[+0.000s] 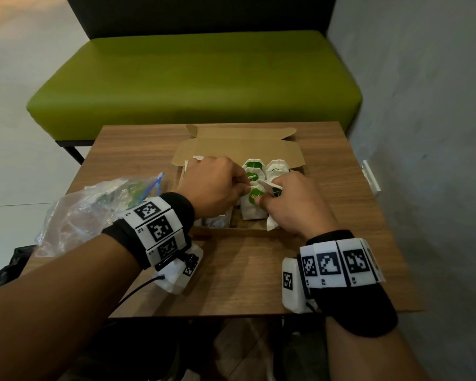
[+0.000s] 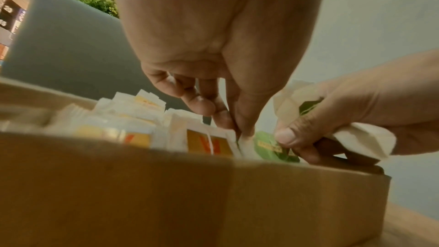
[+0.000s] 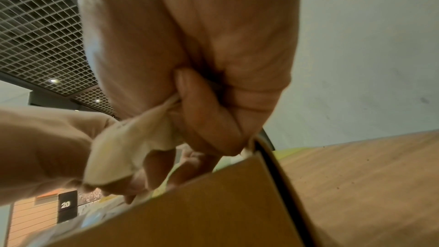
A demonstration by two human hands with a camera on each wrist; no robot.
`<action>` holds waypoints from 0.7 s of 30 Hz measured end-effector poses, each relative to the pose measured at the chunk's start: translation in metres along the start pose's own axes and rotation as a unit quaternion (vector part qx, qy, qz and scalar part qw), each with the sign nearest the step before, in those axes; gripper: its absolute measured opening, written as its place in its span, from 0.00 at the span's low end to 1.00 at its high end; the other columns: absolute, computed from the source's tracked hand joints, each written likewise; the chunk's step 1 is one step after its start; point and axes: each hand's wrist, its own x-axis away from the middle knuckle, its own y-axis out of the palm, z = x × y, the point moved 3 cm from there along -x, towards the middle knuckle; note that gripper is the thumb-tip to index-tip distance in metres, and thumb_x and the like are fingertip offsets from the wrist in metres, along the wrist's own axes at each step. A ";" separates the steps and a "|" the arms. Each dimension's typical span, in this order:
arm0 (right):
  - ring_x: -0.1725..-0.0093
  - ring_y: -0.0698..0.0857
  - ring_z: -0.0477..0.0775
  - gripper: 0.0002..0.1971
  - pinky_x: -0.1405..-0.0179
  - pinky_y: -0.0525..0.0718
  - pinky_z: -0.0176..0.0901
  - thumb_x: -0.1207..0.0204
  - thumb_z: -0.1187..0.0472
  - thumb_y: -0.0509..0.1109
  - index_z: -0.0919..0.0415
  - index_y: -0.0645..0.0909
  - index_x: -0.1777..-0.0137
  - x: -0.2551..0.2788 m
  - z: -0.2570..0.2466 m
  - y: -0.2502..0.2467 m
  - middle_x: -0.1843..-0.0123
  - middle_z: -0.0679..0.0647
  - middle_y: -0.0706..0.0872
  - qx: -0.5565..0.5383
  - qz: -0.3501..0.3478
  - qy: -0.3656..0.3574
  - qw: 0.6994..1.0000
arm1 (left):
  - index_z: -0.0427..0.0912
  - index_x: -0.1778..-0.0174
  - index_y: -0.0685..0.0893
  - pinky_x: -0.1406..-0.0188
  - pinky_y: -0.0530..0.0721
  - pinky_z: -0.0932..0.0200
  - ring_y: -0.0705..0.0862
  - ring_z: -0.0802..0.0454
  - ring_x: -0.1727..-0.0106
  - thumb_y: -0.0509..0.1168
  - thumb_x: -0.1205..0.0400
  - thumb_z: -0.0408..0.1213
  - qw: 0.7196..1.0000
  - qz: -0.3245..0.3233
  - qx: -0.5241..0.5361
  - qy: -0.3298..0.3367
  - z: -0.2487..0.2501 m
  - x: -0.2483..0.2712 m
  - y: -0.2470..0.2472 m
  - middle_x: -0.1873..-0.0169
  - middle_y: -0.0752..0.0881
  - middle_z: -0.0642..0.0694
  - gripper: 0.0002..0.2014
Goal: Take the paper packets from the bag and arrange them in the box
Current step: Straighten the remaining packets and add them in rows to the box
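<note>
An open cardboard box (image 1: 239,149) sits on the wooden table, with rows of white paper packets (image 1: 252,207) standing in it, some green-labelled, some orange-labelled (image 2: 209,144). My left hand (image 1: 245,185) reaches into the box's middle and pinches the top edge of a white packet (image 2: 242,138) between thumb and fingers. My right hand (image 1: 264,200) hovers over the box's right side and grips a few folded white packets (image 3: 123,149). Its thumb presses on a green-labelled packet (image 2: 266,144) in the middle row. The clear plastic bag (image 1: 88,213) lies crumpled left of the box.
The table (image 1: 327,215) is small, with bare wood in front and to the right of the box. A green bench (image 1: 193,78) stands just beyond its far edge, and a grey wall (image 1: 423,105) is close on the right. The box's near wall (image 2: 190,194) rises in front of both wrists.
</note>
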 end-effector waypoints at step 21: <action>0.62 0.82 0.47 0.17 0.79 0.75 0.34 0.11 0.47 0.59 0.59 0.83 0.42 0.000 -0.004 -0.007 0.57 0.50 0.82 -0.436 0.030 0.060 0.898 | 0.50 0.50 0.87 0.63 0.80 0.57 0.85 0.59 0.61 0.56 0.13 0.59 0.989 0.060 0.130 0.032 0.015 0.003 -0.019 0.64 0.87 0.57 0.20</action>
